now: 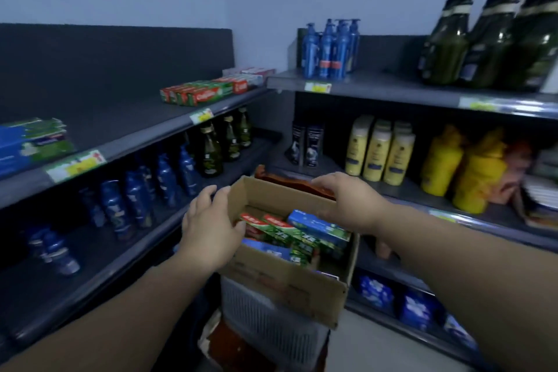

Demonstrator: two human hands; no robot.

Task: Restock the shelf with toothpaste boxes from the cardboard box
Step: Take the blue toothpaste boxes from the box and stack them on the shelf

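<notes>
**Both hands on the carton, no toothpaste lifted yet**

The shelf (pixel 145 133), up and to the left of the cardboard box (pixel 290 284), carries only a few packs. The cardboard box sits open on a grey basket (pixel 265 320). Its thin walls will probably flex, so it is best held near the corners. Inside it the toothpaste boxes (pixel 290 232) lie jumbled. They are likely light, stiff and a little slick, so pinch one across its long sides. The left hand (pixel 208 226) grips the left wall, thumb inside. The right hand (pixel 347 202) curls over the far rim.

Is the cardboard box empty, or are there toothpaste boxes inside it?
Not empty. The cardboard box is open on top, and several toothpaste boxes, red-green and blue, lie inside it.
</notes>
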